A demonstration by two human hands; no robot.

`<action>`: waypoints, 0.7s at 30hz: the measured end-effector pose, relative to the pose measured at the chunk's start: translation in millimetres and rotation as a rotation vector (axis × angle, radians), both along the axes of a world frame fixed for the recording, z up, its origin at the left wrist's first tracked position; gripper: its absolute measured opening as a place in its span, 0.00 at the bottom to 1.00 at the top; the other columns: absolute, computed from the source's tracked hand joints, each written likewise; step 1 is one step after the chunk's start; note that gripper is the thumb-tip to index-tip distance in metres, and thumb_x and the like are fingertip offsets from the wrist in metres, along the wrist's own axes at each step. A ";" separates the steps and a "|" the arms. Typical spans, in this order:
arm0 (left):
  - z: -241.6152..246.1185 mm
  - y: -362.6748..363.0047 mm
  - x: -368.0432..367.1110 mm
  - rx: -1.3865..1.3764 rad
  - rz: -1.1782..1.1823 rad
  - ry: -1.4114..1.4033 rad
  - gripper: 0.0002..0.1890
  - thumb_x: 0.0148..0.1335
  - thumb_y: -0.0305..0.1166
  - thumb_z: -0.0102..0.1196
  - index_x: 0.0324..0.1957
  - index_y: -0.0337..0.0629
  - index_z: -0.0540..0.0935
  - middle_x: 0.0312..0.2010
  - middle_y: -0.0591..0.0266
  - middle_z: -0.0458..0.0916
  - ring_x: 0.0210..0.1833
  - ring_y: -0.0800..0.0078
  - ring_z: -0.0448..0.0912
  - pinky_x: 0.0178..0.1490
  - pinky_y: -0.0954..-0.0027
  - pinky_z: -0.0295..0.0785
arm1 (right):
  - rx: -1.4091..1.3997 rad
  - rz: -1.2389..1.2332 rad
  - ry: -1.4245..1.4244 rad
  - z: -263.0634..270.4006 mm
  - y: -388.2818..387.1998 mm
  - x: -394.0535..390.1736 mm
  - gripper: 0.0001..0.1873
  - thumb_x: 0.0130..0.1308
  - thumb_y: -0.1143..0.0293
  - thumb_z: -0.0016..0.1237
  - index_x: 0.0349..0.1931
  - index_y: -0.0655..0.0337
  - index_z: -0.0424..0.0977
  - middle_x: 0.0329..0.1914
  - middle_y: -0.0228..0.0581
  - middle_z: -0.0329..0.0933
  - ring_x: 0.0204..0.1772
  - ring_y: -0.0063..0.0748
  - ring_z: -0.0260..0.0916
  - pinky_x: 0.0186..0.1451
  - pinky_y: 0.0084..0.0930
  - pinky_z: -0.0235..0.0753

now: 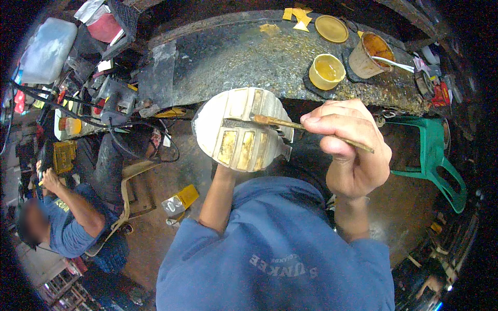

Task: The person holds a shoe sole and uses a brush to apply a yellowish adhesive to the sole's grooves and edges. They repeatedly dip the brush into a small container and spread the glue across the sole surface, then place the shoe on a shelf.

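My right hand [352, 144] grips the thin handle of a small paintbrush [280, 123]. The brush's bristles touch a white rounded shell-like piece [208, 126] with raised ribs and a dark slot across its middle. Recessed panels on its near half are stained yellow-brown; those on the far half look paler. My left hand is hidden beneath the piece; only the forearm shows, reaching under it. On the bench beyond stand a small yellowish cup of amber liquid [327, 74] and a larger stained bucket [363, 60] with a white stick in it.
A dark, crusted workbench [233, 50] curves across the front, with a round yellow lid [331, 29] on it. A green plastic stool [432, 144] is at the right, a yellow can [183, 198] on the floor. Black cables and another seated person [74, 221] are at the left.
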State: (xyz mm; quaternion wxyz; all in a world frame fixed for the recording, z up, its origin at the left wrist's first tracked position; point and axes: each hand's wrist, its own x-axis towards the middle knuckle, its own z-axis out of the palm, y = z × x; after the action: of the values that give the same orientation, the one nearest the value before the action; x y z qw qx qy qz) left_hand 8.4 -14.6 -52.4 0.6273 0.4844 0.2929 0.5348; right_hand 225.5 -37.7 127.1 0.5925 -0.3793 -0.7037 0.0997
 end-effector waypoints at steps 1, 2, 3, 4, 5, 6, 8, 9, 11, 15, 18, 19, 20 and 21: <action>-0.4 -0.1 0.6 0.001 0.000 -0.005 0.56 0.35 0.38 0.82 0.69 0.42 0.65 0.64 0.52 0.74 0.66 0.55 0.74 0.69 0.53 0.69 | 0.008 0.017 -0.015 0.3 0.5 1.2 0.10 0.63 0.69 0.60 0.39 0.67 0.81 0.35 0.42 0.85 0.35 0.40 0.81 0.42 0.33 0.79; -0.6 0.1 0.4 -0.001 -0.002 -0.004 0.56 0.35 0.38 0.82 0.69 0.42 0.66 0.64 0.52 0.74 0.66 0.55 0.74 0.69 0.53 0.69 | -0.001 0.020 -0.022 0.8 0.7 2.6 0.11 0.63 0.68 0.60 0.39 0.66 0.81 0.35 0.41 0.85 0.36 0.41 0.81 0.43 0.33 0.79; -0.9 0.0 1.0 0.001 -0.003 -0.003 0.56 0.35 0.38 0.82 0.69 0.43 0.66 0.64 0.51 0.74 0.66 0.55 0.74 0.69 0.53 0.69 | -0.001 0.025 -0.021 0.9 2.0 3.9 0.11 0.63 0.68 0.60 0.39 0.66 0.81 0.35 0.41 0.85 0.36 0.41 0.81 0.43 0.34 0.79; -0.9 0.3 0.7 0.000 -0.002 -0.004 0.56 0.35 0.38 0.82 0.69 0.43 0.66 0.64 0.51 0.74 0.66 0.55 0.74 0.68 0.53 0.69 | -0.002 0.032 -0.037 1.0 3.1 5.1 0.11 0.65 0.67 0.58 0.40 0.66 0.80 0.35 0.42 0.84 0.37 0.41 0.81 0.44 0.35 0.79; -1.1 0.5 0.9 0.005 -0.003 -0.003 0.56 0.35 0.38 0.82 0.69 0.43 0.66 0.64 0.51 0.74 0.66 0.55 0.74 0.68 0.53 0.69 | 0.011 0.025 -0.045 1.0 4.2 6.5 0.11 0.67 0.67 0.56 0.40 0.67 0.79 0.35 0.44 0.84 0.37 0.42 0.81 0.45 0.36 0.79; -1.0 0.7 0.7 0.004 -0.004 -0.002 0.56 0.35 0.38 0.82 0.69 0.43 0.66 0.64 0.51 0.74 0.66 0.55 0.74 0.68 0.53 0.69 | 0.021 0.021 -0.070 1.1 5.2 7.9 0.12 0.70 0.66 0.53 0.41 0.69 0.78 0.34 0.46 0.83 0.38 0.43 0.81 0.45 0.37 0.79; -1.0 1.2 0.6 0.007 -0.004 -0.001 0.56 0.35 0.38 0.82 0.69 0.43 0.66 0.64 0.51 0.74 0.66 0.55 0.74 0.68 0.53 0.69 | 0.025 0.003 -0.064 0.7 5.8 8.6 0.15 0.74 0.63 0.49 0.41 0.71 0.76 0.34 0.49 0.83 0.38 0.45 0.82 0.46 0.39 0.79; -0.7 1.0 0.1 0.007 -0.004 0.000 0.56 0.35 0.38 0.82 0.69 0.43 0.66 0.64 0.51 0.74 0.66 0.55 0.74 0.68 0.53 0.69 | 0.025 -0.002 -0.056 0.7 5.6 8.7 0.16 0.74 0.62 0.49 0.41 0.70 0.77 0.34 0.49 0.83 0.38 0.45 0.82 0.46 0.39 0.79; -0.6 1.1 0.0 0.008 -0.004 0.004 0.55 0.35 0.37 0.82 0.69 0.43 0.66 0.64 0.51 0.74 0.66 0.55 0.74 0.68 0.53 0.69 | 0.027 -0.002 -0.017 0.1 4.9 8.0 0.17 0.74 0.61 0.49 0.40 0.70 0.77 0.34 0.49 0.83 0.38 0.44 0.81 0.46 0.39 0.79; -0.2 0.1 0.8 0.008 -0.006 0.006 0.55 0.35 0.37 0.82 0.69 0.43 0.66 0.64 0.51 0.75 0.65 0.55 0.74 0.68 0.53 0.70 | 0.047 0.030 -0.101 -2.2 5.8 6.7 0.19 0.73 0.58 0.48 0.39 0.69 0.78 0.33 0.48 0.83 0.37 0.44 0.81 0.46 0.39 0.79; 0.5 -1.4 1.4 0.010 -0.001 0.012 0.55 0.35 0.37 0.82 0.69 0.43 0.67 0.63 0.51 0.75 0.65 0.55 0.75 0.68 0.54 0.70 | 0.065 0.036 -0.144 -3.7 4.9 5.2 0.19 0.73 0.57 0.49 0.39 0.68 0.78 0.32 0.48 0.83 0.37 0.44 0.82 0.45 0.39 0.80; 0.6 -1.9 1.6 0.011 0.001 0.016 0.55 0.35 0.37 0.82 0.68 0.43 0.67 0.63 0.51 0.75 0.65 0.55 0.75 0.68 0.54 0.70 | 0.055 0.035 -0.131 -4.2 4.4 4.8 0.19 0.72 0.57 0.49 0.38 0.68 0.78 0.31 0.48 0.83 0.36 0.44 0.82 0.44 0.40 0.80; 0.9 -2.5 1.4 0.011 0.000 0.016 0.55 0.35 0.37 0.82 0.68 0.43 0.67 0.63 0.51 0.75 0.65 0.55 0.75 0.68 0.54 0.70 | 0.060 0.035 -0.127 -4.8 4.5 4.3 0.19 0.72 0.57 0.49 0.38 0.68 0.78 0.31 0.48 0.83 0.36 0.44 0.82 0.44 0.40 0.80; 0.9 -2.8 1.6 0.012 0.001 0.017 0.55 0.35 0.37 0.82 0.68 0.43 0.67 0.63 0.51 0.75 0.65 0.55 0.75 0.68 0.54 0.70 | 0.070 0.033 -0.124 -5.1 4.3 4.0 0.19 0.72 0.57 0.49 0.38 0.69 0.78 0.31 0.48 0.83 0.36 0.44 0.82 0.44 0.40 0.80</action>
State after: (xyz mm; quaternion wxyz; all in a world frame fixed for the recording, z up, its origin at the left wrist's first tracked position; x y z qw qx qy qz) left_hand 10.0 -17.5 -51.5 0.6216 0.4927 0.2952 0.5327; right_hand 229.5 -33.3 121.9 0.5589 -0.3522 -0.7483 0.0608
